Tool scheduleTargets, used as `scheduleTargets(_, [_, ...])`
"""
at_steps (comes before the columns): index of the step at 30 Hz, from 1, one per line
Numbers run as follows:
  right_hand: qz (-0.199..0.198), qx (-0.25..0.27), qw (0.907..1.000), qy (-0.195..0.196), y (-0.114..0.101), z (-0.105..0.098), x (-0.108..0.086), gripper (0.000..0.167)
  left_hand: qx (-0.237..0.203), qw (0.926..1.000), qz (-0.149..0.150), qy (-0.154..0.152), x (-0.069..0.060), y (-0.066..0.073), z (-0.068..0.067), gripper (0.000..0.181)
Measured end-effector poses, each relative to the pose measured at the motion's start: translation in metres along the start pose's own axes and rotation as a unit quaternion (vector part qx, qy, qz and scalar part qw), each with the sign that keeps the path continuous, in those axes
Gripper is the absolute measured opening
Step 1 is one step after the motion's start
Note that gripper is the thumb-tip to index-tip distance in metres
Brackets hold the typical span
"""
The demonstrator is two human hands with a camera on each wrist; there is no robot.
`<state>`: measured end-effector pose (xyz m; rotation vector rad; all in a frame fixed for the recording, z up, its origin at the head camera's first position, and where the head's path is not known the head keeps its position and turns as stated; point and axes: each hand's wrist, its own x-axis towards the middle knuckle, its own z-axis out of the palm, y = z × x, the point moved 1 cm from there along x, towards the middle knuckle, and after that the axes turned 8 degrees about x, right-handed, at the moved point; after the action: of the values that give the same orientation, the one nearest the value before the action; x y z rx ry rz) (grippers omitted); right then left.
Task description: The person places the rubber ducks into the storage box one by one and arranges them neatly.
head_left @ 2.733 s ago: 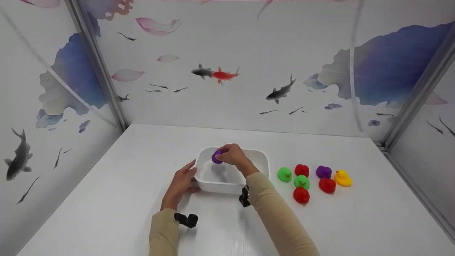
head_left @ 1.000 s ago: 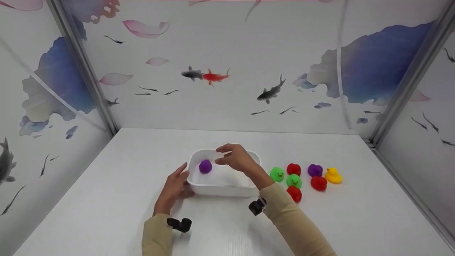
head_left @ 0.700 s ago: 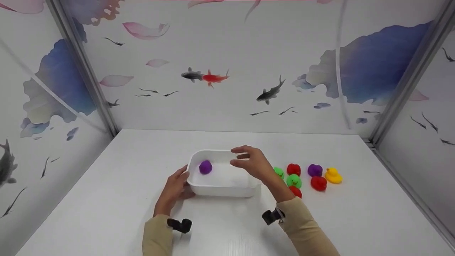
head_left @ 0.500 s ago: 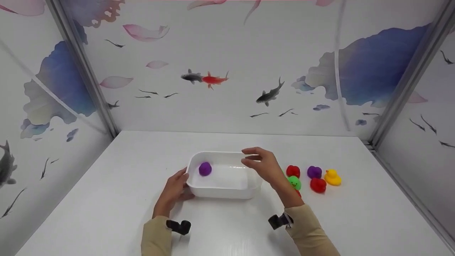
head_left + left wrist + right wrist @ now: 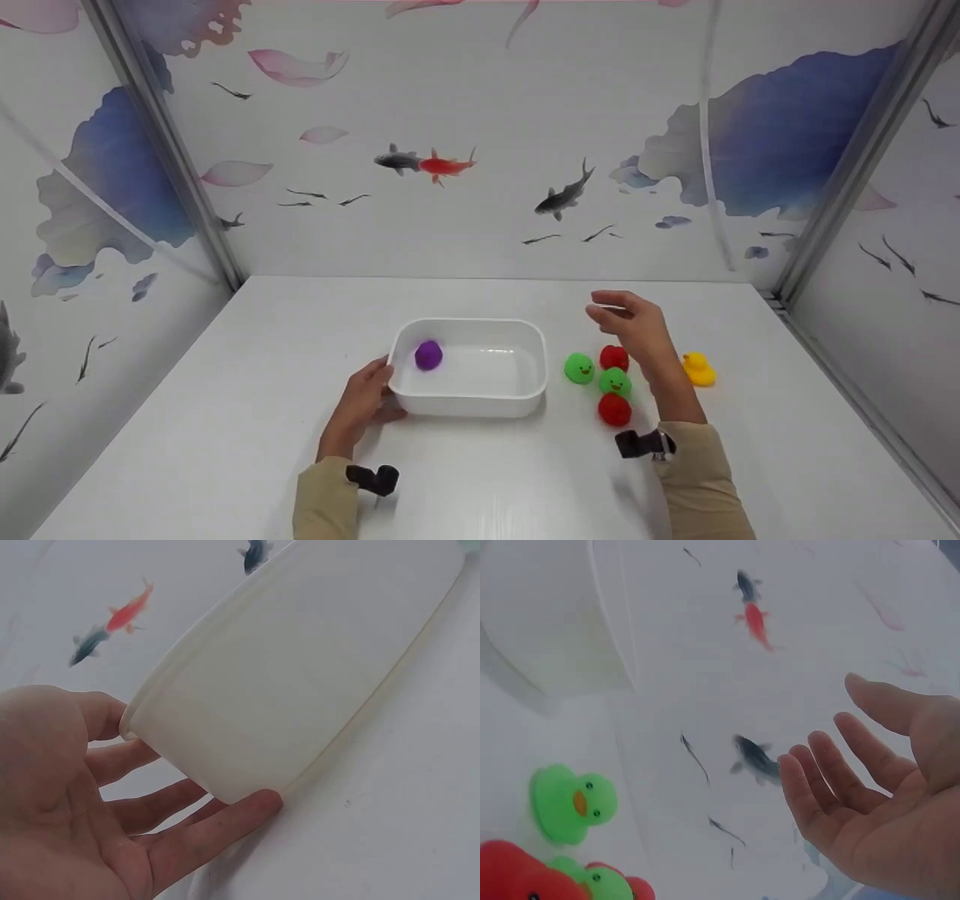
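White table (image 5: pixel 480 480), surface smooth with a streaked sheen along the near edge, fills the booth floor from side to side. Its far edge meets the back wall (image 5: pixel 480 232), which is printed with grey and red fish (image 5: pixel 446 165), pink petals and blue washes; matching side panels join it at metal posts (image 5: pixel 154 150), one per corner. From where I stand, the white tub (image 5: pixel 465 406) sits flat at mid-table. It contains one purple toy (image 5: pixel 428 355), positioned toward the left end. Left hand (image 5: pixel 352 412): placed at the tub's left end, thumb at the rim, other fingers extended along the outside, touching rather than clenched. Right hand (image 5: pixel 636 326): raised in the air to the right of the tub, thumb and fingers parted, nothing held. Beside the tub's right end lies a green duck (image 5: pixel 579 368); next to it a second green duck (image 5: pixel 615 382) sits between two red toys (image 5: pixel 615 410). A yellow duck (image 5: pixel 699 370) stands apart, just beyond the right forearm. Each wrist carries a black camera (image 5: pixel 373 480) at the cuff of a beige sleeve (image 5: pixel 326 499). Shadows fall softly on the tabletop below both arms.
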<state>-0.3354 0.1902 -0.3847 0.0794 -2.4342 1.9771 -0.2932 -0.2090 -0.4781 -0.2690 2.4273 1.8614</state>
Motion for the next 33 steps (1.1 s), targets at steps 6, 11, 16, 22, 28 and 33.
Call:
scheduleTargets(6, [-0.013, -0.040, 0.9985, 0.036, 0.008, -0.034, -0.002, 0.064, 0.006, 1.0000, -0.003, -0.003, -0.001, 0.000, 0.001, 0.050])
scheduleTargets(11, [-0.012, -0.055, 0.9953, 0.079, 0.016, -0.059, -0.005, 0.066, -0.001, 1.0000, 0.000, -0.003, -0.001, -0.001, 0.001, 0.049])
scheduleTargets(16, [0.016, -0.026, 0.9916, 0.126, 0.019, -0.073, -0.007, 0.061, -0.010, 0.9999, -0.004, -0.007, 0.000, -0.001, -0.001, 0.049])
scheduleTargets(22, [0.059, -0.020, 0.9786, 0.196, 0.034, -0.091, -0.005, 0.059, -0.004, 1.0000, 0.000, -0.004, -0.002, 0.002, -0.001, 0.049])
scheduleTargets(28, [0.112, -0.007, 0.9665, 0.231, 0.059, -0.104, -0.001, 0.061, -0.005, 1.0000, -0.002, 0.000, -0.002, 0.002, 0.000, 0.049])
scheduleTargets(33, [0.149, -0.002, 0.9640, 0.220, 0.078, -0.109, 0.003, 0.064, -0.003, 1.0000, 0.002, -0.008, -0.003, 0.001, -0.001, 0.049])
